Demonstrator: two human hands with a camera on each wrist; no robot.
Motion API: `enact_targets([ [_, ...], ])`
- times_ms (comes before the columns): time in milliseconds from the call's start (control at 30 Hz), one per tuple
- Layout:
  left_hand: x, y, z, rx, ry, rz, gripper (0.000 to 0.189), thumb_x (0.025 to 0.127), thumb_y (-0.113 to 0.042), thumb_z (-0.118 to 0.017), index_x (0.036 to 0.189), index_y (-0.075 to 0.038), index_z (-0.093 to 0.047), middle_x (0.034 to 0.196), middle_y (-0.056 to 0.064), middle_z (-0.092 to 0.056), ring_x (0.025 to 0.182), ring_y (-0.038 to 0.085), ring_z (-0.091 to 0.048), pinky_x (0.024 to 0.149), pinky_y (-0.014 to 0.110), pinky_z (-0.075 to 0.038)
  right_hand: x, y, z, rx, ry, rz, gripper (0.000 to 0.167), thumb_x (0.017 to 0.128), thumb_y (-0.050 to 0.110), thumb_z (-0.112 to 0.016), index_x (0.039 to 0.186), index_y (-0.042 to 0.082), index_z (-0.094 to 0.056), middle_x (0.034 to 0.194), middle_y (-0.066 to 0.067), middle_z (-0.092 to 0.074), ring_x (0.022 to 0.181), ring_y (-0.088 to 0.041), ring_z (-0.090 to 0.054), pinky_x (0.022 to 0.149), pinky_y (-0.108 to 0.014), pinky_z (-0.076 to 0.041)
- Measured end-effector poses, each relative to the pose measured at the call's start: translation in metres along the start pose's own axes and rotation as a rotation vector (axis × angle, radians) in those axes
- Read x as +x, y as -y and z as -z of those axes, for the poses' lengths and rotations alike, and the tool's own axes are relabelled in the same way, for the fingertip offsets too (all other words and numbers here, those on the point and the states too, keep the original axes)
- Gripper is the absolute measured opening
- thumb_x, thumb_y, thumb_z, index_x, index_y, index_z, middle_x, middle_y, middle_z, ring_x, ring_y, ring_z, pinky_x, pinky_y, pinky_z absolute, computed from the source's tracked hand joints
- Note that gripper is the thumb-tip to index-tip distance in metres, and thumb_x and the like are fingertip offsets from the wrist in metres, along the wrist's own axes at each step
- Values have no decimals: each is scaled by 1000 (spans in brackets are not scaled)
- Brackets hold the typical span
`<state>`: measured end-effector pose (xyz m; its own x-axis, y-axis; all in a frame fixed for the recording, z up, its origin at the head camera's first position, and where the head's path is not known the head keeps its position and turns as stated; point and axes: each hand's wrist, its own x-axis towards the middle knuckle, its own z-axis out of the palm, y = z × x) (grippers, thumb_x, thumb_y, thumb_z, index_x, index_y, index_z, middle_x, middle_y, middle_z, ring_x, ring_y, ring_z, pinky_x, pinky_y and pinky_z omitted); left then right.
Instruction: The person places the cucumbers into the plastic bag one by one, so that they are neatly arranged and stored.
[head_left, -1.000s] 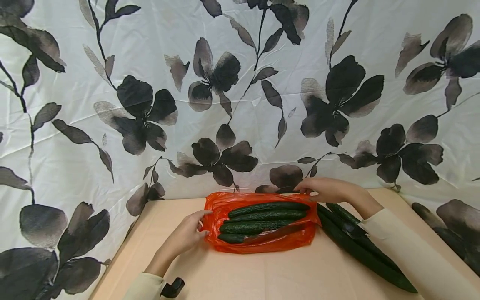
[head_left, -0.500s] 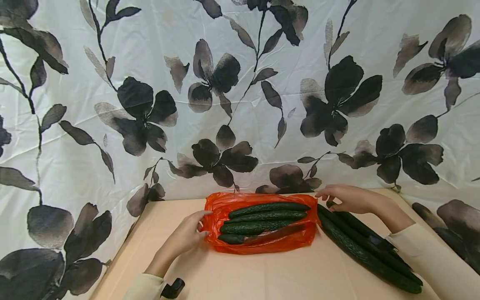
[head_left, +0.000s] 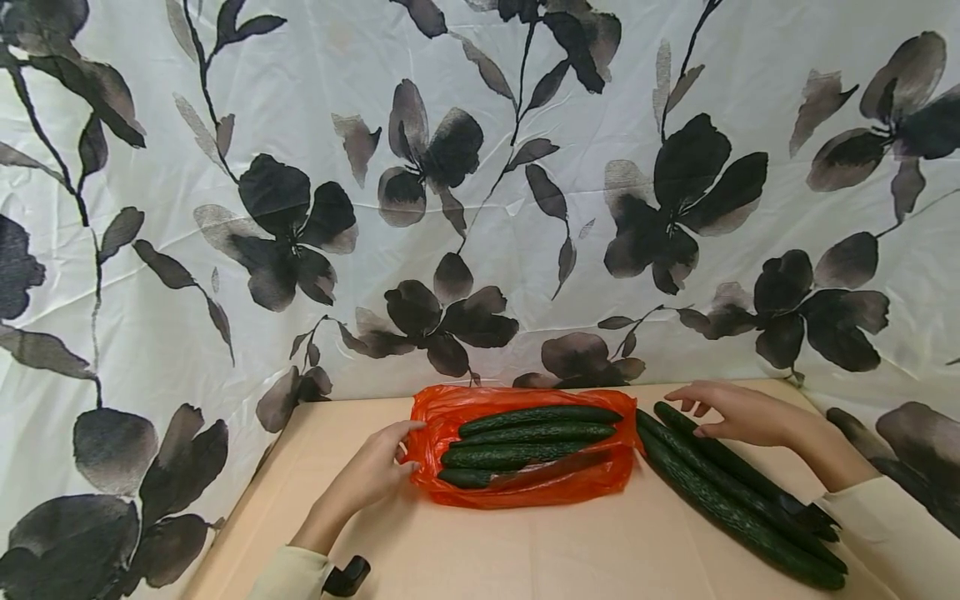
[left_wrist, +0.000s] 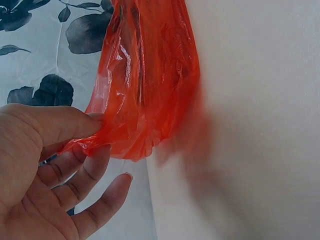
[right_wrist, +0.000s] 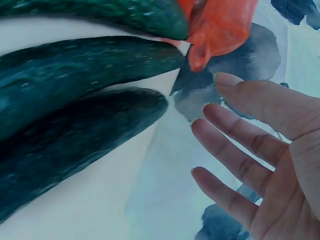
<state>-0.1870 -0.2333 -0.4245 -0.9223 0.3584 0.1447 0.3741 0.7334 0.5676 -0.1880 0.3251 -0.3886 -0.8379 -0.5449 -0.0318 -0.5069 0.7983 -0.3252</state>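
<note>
An orange-red plastic bag (head_left: 525, 497) lies on the table with several dark green cucumbers (head_left: 517, 454) in its opening. My left hand (head_left: 372, 467) pinches the bag's left end; in the left wrist view, thumb and fingers (left_wrist: 92, 162) squeeze a gathered bit of the film. To the right of the bag, three long cucumbers (head_left: 735, 492) lie slanting side by side. Over the far end of the rightmost one hovers my right hand (head_left: 750, 414), holding nothing. Its fingers (right_wrist: 235, 135) are spread and slightly bent in the right wrist view, apart from the cucumber tips.
The pale tan table (head_left: 480, 550) extends in front of the bag. Behind it hangs a white cloth (head_left: 480, 250) with grey and black flowers, meeting the table's back edge. A black wrist device (head_left: 347, 575) sits at the left cuff.
My right hand has left the bag's upper right corner and moved right, over the loose cucumbers, uncovering more of them. The left hand and the bag stay in place.
</note>
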Motion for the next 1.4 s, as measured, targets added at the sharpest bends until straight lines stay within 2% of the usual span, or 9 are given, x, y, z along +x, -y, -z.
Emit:
enact_targets([
  [400, 0, 1, 1, -1, 9, 6, 61, 79, 8, -79, 136, -2, -60, 105, 4, -62, 76, 15, -54, 64, 25, -48, -24, -19, -17, 60, 31, -55, 60, 87, 16, -79, 141, 4, -56, 115, -8, -64, 100, -28, -67, 81, -47, -58],
  [633, 0, 1, 2, 0, 15, 12, 61, 79, 8, -79, 136, -2, -60, 103, 3, -62, 77, 14, -54, 65, 25, -49, -38, -25, -26, 124, 37, -85, 65, 87, 21, -79, 145, 6, -53, 118, -9, -62, 102, -32, -67, 81, -52, -56],
  [833, -1, 2, 2, -4, 17, 10, 61, 79, 9, -79, 136, -2, -59, 105, 4, -62, 76, 14, -54, 64, 24, -49, -46, -28, -36, 200, 47, -96, 75, 87, 16, -78, 153, 7, -42, 122, -16, -58, 104, -36, -68, 79, -47, -58],
  [1033, -3, 3, 2, -2, 12, 6, 61, 79, 9, -79, 136, -1, -59, 109, 6, -63, 76, 13, -54, 64, 24, -49, -50, -30, -46, 192, 47, -93, 87, 86, 16, -79, 159, 12, -32, 121, -14, -58, 98, -27, -69, 77, -40, -58],
  [1200, -4, 3, 2, 0, 11, -2, 60, 79, 9, -78, 135, -1, -60, 111, 6, -64, 76, 14, -54, 65, 24, -49, -52, -31, -49, 159, 34, -71, 86, 86, 18, -79, 159, 14, -34, 120, -10, -59, 93, -13, -65, 73, -33, -55],
  [1300, -4, 4, 2, -2, 14, -5, 60, 79, 10, -78, 135, -1, -60, 109, 6, -64, 76, 14, -54, 65, 24, -49, -52, -30, -50, 161, 26, -51, 86, 85, 13, -78, 159, 16, -34, 124, -11, -59, 88, -7, -60, 69, -29, -51],
  [1400, -5, 4, 2, -6, 17, -4, 60, 79, 9, -78, 135, -2, -60, 106, 5, -63, 76, 14, -54, 65, 24, -49, -50, -29, -50, 155, 33, -69, 92, 84, 8, -78, 161, 19, -30, 124, -10, -58, 84, -6, -57, 67, -27, -48],
])
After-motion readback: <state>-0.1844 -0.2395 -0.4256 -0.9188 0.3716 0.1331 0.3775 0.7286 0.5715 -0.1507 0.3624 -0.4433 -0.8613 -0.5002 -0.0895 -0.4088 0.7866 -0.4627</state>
